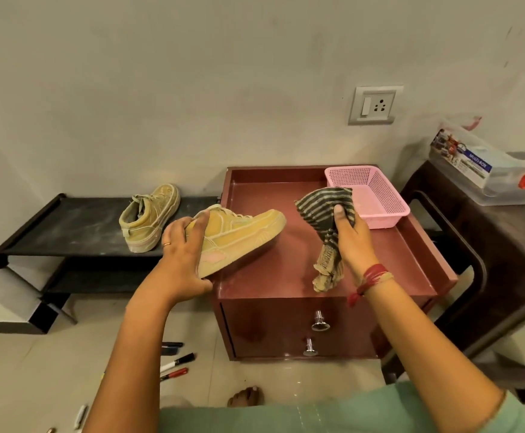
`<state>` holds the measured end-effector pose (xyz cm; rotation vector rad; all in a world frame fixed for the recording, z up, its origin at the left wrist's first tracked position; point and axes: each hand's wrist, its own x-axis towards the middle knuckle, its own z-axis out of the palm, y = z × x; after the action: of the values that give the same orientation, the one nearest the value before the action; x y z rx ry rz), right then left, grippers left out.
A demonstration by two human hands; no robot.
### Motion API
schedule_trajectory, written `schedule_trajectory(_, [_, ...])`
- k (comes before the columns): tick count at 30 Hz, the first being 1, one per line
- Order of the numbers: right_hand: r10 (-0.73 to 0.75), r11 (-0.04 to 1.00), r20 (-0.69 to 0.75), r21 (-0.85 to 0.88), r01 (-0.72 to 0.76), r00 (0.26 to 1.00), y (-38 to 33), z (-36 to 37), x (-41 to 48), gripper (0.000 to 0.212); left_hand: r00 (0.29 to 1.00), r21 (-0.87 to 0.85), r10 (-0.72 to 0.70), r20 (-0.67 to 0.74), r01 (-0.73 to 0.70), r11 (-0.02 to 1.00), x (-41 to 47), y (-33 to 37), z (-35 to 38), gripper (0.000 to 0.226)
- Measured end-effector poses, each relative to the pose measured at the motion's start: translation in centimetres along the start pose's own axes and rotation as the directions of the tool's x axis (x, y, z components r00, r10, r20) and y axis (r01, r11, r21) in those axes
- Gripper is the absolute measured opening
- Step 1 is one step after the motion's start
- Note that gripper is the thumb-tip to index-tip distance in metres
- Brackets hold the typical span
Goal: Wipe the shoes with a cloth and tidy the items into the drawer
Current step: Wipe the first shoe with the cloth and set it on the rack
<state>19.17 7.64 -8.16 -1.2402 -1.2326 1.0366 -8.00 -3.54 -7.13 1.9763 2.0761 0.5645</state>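
- Head view, hands: the left hand (186,245) has its grip wrapped round the heel end of a tan shoe (242,235). It holds the shoe tilted, toe pointing right, over the left edge of the maroon desk (270,276).
- The right hand (348,235) has its grip closed on a striped cloth (327,220), thumb pressed on the upper fold and the loose end hanging down toward the desk top. Cloth and shoe are near each other but apart; nothing is being rubbed at this instant.
- Head view, the rest of the task's things: the second shoe (148,220) sits upright on the black shoe rack (67,226) against the wall, just left of the desk.
- A pink basket (376,195) stands on the far right corner of the desk, and I cannot see anything in it.
- Both drawers (270,320) under the desk top are closed, knobs (319,321) facing the person.
- Several markers (178,361) lie scattered on the floor to the left of the desk.
- Progress, as a judgement: this looks like the wiping stage, with the held shoe about to meet the cloth. Both shoes look dusty, so I cannot say either is finished.
- Left to do, it seems: wipe the pair, open a drawer, and gather the loose markers and perhaps the cloth into it.
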Motion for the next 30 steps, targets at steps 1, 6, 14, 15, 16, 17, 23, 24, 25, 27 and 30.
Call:
schedule_trajectory(1, [0.039, 0.999, 0.015, 0.028, -0.039, 0.999, 0.2, 0.1, -0.2, 0.041, 1.0, 0.002, -0.008, -0.011, 0.008, 1.0, -0.1, 0.1, -0.1, 0.127])
schedule_trajectory(6, [0.06, 0.998, 0.038, 0.023, -0.061, 0.997, 0.6, 1.7, -1.4, 0.037, 0.979, -0.101, -0.038, -0.201, 0.017, 0.995, -1.6, -0.4, 0.2, 0.121])
schedule_trajectory(14, [-0.301, 0.718, 0.252, -0.575, 0.392, 0.92, 3.5, 3.4, -0.7, 0.034, 0.912, -0.208, -0.099, -0.398, 0.015, 0.978, -3.1, -0.7, 1.5, 0.11])
schedule_trajectory(15, [-0.284, 0.685, 0.302, -0.601, 0.413, 0.91, 4.1, 4.0, -0.8, 0.037, 0.897, -0.201, -0.085, -0.434, -0.004, 0.98, -3.2, -0.6, 1.7, 0.109])
schedule_trajectory(16, [-0.26, 0.651, 0.351, -0.625, 0.432, 0.899, 4.6, 4.7, -0.9, 0.039, 0.88, -0.181, -0.066, -0.471, -0.023, 0.983, -3.1, -0.6, 1.8, 0.108])
schedule_trajectory(17, [-0.226, 0.614, 0.396, -0.651, 0.446, 0.89, 5.2, 5.3, -0.9, 0.042, 0.861, -0.152, -0.049, -0.506, -0.034, 0.988, -3.0, -0.8, 1.8, 0.108])
schedule_trajectory(23, [0.096, 0.409, 0.645, -0.72, 0.56, 0.758, 7.0, 5.4, -1.5, 0.076, 0.737, -0.108, -0.122, -0.665, 0.067, 0.992, -1.1, -2.3, 0.9, 0.113])
schedule_trajectory(24, [0.12, 0.397, 0.678, -0.702, 0.591, 0.725, 7.0, 5.1, -1.4, 0.078, 0.734, -0.097, -0.127, -0.667, 0.083, 0.992, -0.7, -2.7, 0.8, 0.113])
schedule_trajectory(25, [0.13, 0.393, 0.703, -0.684, 0.614, 0.7, 6.8, 4.8, -1.3, 0.079, 0.739, -0.081, -0.125, -0.663, 0.095, 0.992, -0.4, -3.2, 0.7, 0.113])
schedule_trajectory(27, [0.14, 0.372, 0.736, -0.659, 0.654, 0.662, 6.6, 4.2, -0.9, 0.078, 0.765, -0.04, -0.113, -0.635, 0.113, 0.993, 0.3, -4.1, 1.0, 0.112])
schedule_trajectory(30, [0.134, 0.285, 0.78, -0.621, 0.73, 0.611, 6.5, 3.8, 0.0, 0.081, 0.792, -0.002, -0.106, -0.602, 0.131, 0.991, 1.1, -5.8, 2.1, 0.111])
